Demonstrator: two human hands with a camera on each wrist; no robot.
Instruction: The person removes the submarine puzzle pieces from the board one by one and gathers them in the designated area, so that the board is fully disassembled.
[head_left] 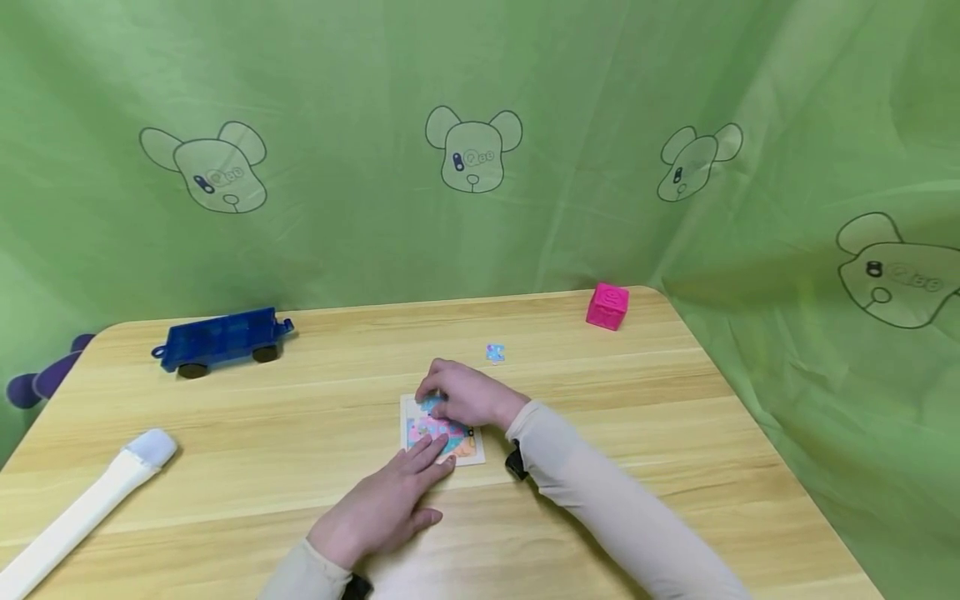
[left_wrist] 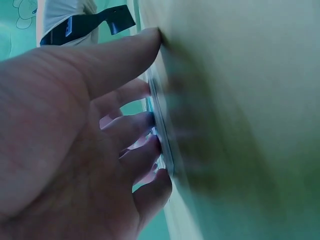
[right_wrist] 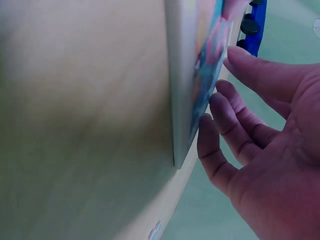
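1. Head view: working over a framed jigsaw puzzle [head_left: 450, 429] lying flat on the bench [head_left: 337, 433], with a loose jigsaw piece [head_left: 495, 353] lying apart, farther out and to the right.
2. Steadying the puzzle's near part with the left hand [head_left: 382, 504], fingers extended, gripping nothing; probably best done by spreading light pressure, so as to prevent sliding.
3. Touching the puzzle's face toward its far side with the right hand [head_left: 468, 392], fingers loosely bent, thumb apart from the fingertips, pinching no visible piece.
4. Likely calling for gentle, straight-down fingertip pressure there.
5. Risking, by judgement, shifting or tilting the puzzle when pressing unevenly.
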